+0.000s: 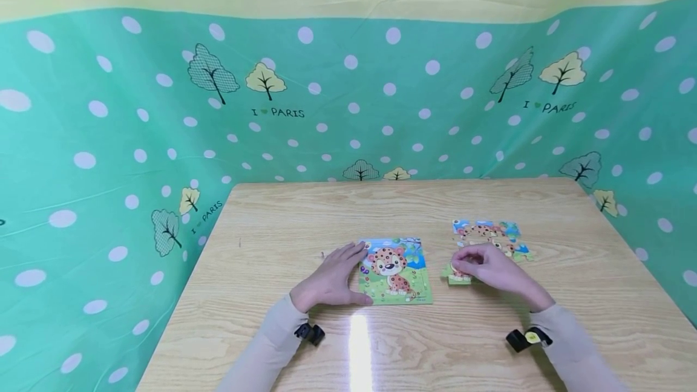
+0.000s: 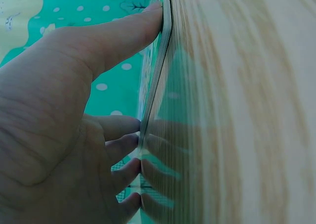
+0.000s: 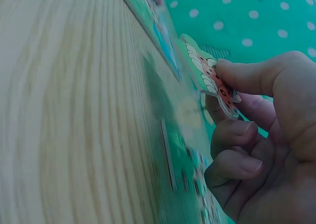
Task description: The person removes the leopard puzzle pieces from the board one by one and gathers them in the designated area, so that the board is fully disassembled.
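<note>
A square leopard picture puzzle (image 1: 393,277) lies flat on the table, a spotted orange cub on green grass. My left hand (image 1: 333,276) rests along its left side, fingers spread, with the thumb at the bottom edge and the index finger near the top corner. In the left wrist view the thumb (image 2: 131,33) touches the board's edge, and the other fingertips meet the tabletop. My right hand (image 1: 492,266) pinches a puzzle piece (image 3: 211,75) between thumb and fingers, tilted above the table; it shows orange with dark spots, white paws and green.
Several loose puzzle pieces (image 1: 481,230) lie in a group at the right, beyond and beneath the right hand. The wooden table (image 1: 305,210) ends at a green dotted curtain (image 1: 327,95) behind and at both sides.
</note>
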Demonstrator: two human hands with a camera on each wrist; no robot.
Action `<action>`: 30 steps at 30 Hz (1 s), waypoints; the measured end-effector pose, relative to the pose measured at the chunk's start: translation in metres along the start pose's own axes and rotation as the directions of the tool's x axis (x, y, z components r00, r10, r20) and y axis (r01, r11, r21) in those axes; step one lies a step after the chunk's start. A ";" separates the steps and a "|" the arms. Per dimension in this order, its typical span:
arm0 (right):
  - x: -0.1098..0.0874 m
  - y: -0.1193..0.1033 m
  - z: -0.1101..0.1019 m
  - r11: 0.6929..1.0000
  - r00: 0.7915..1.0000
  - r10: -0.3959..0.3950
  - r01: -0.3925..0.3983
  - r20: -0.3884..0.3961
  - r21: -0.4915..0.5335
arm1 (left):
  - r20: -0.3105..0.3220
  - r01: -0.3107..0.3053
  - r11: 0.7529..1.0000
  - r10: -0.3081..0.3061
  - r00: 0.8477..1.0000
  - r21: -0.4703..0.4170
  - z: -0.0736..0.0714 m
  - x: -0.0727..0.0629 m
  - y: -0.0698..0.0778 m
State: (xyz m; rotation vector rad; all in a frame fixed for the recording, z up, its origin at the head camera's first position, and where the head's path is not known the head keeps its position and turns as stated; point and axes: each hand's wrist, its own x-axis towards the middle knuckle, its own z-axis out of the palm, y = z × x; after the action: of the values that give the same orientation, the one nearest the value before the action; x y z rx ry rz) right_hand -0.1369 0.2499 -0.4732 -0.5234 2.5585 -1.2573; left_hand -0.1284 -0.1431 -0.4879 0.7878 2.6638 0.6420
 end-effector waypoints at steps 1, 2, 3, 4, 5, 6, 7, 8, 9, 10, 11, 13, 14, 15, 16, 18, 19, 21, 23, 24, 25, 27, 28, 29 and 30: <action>-0.002 0.002 -0.002 1.000 1.000 0.012 -0.012 -0.011 -0.008 | -0.002 -0.002 1.000 0.002 1.000 -0.001 0.000 0.000 0.000; -0.004 0.004 -0.005 1.000 1.000 0.021 -0.021 -0.021 -0.012 | -0.003 -0.004 1.000 0.004 1.000 -0.003 -0.001 0.000 0.000; -0.006 0.006 -0.008 1.000 0.999 0.028 -0.029 -0.032 -0.013 | -0.004 -0.006 1.000 0.006 1.000 -0.004 -0.001 0.000 0.001; -0.008 0.008 -0.011 0.999 0.999 0.034 -0.035 -0.042 -0.020 | -0.005 -0.007 1.000 0.007 1.000 -0.006 -0.001 0.000 0.001; -0.010 0.009 -0.013 0.999 0.998 0.040 -0.041 -0.056 -0.027 | -0.006 -0.010 1.000 0.010 1.000 -0.009 -0.001 0.000 0.001; -0.012 0.011 -0.016 0.998 0.997 0.047 -0.049 -0.066 -0.029 | -0.008 -0.012 1.000 0.012 1.000 -0.010 -0.001 0.000 0.001; -0.014 0.013 -0.019 0.998 0.996 0.054 -0.057 -0.073 -0.027 | -0.007 -0.011 1.000 0.011 1.000 -0.011 -0.001 0.000 0.001; -0.016 0.015 -0.021 0.998 0.995 0.059 -0.061 -0.081 -0.029 | -0.006 -0.010 1.000 0.010 1.000 -0.012 -0.001 0.000 0.001; -0.017 0.017 -0.023 0.997 0.994 0.065 -0.068 -0.092 -0.033 | -0.004 -0.010 1.000 0.010 1.000 -0.012 -0.001 0.000 0.001; -0.019 0.018 -0.026 0.996 0.992 0.072 -0.076 -0.100 -0.037 | -0.004 -0.010 1.000 0.010 1.000 -0.014 -0.001 0.000 0.000; -0.021 0.020 -0.028 0.995 0.991 0.080 -0.086 -0.111 -0.046 | -0.004 -0.010 1.000 0.010 1.000 -0.013 0.000 0.000 0.000; -0.024 0.023 -0.031 0.992 0.987 0.098 -0.107 -0.124 -0.068 | -0.002 -0.007 1.000 0.007 1.000 -0.013 0.000 0.001 0.000; -0.026 0.025 -0.033 0.990 0.986 0.107 -0.118 -0.129 -0.082 | -0.001 -0.007 1.000 0.007 1.000 -0.012 0.000 0.001 0.000; -0.027 0.026 -0.035 0.987 0.984 0.117 -0.130 -0.133 -0.092 | -0.001 -0.007 1.000 0.007 1.000 -0.012 0.000 0.001 0.000; -0.029 0.027 -0.037 0.985 0.983 0.123 -0.137 -0.134 -0.105 | -0.003 -0.006 1.000 0.006 1.000 -0.013 0.000 0.001 0.000; -0.031 0.029 -0.039 0.979 0.982 0.135 -0.153 -0.135 -0.134 | -0.005 -0.007 1.000 0.007 1.000 -0.013 0.001 0.001 -0.001; -0.032 0.030 -0.040 0.977 0.981 0.138 -0.158 -0.135 -0.146 | -0.005 -0.008 1.000 0.007 1.000 -0.012 0.000 0.001 0.000; -0.034 0.032 -0.042 0.972 0.980 0.143 -0.165 -0.135 -0.169 | -0.006 -0.006 1.000 0.006 1.000 -0.008 0.001 0.000 -0.001; -0.035 0.033 -0.043 0.966 0.980 0.144 -0.170 -0.138 -0.194 | -0.003 -0.004 1.000 0.004 1.000 -0.005 0.001 0.000 0.000; -0.036 0.033 -0.043 0.965 0.980 0.147 -0.172 -0.136 -0.198 | -0.003 -0.006 1.000 0.006 1.000 -0.004 0.001 0.000 0.000; -0.036 0.034 -0.043 0.964 0.979 0.148 -0.174 -0.136 -0.202 | -0.003 -0.006 1.000 0.006 1.000 -0.002 0.000 0.000 0.000; -0.035 0.035 -0.042 0.962 0.979 0.148 -0.175 -0.139 -0.210 | -0.003 -0.009 1.000 0.009 1.000 -0.003 0.000 0.000 0.000; -0.035 0.036 -0.042 0.960 0.979 0.146 -0.174 -0.142 -0.218 | -0.004 -0.012 1.000 0.012 1.000 -0.004 -0.001 0.000 0.000; -0.035 0.036 -0.042 0.959 0.979 0.144 -0.174 -0.145 -0.223 | -0.005 -0.015 1.000 0.015 1.000 -0.006 -0.001 0.000 -0.001; -0.034 0.036 -0.042 0.959 0.978 0.144 -0.175 -0.148 -0.224 | -0.005 -0.015 1.000 0.015 1.000 -0.007 -0.001 0.000 0.000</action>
State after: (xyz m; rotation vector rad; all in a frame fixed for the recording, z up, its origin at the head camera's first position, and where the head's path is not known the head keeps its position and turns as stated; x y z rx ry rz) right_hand -0.1288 0.3147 -0.4752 -0.2779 2.8143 -0.9689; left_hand -0.1293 -0.1436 -0.4872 0.8068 2.6612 0.6573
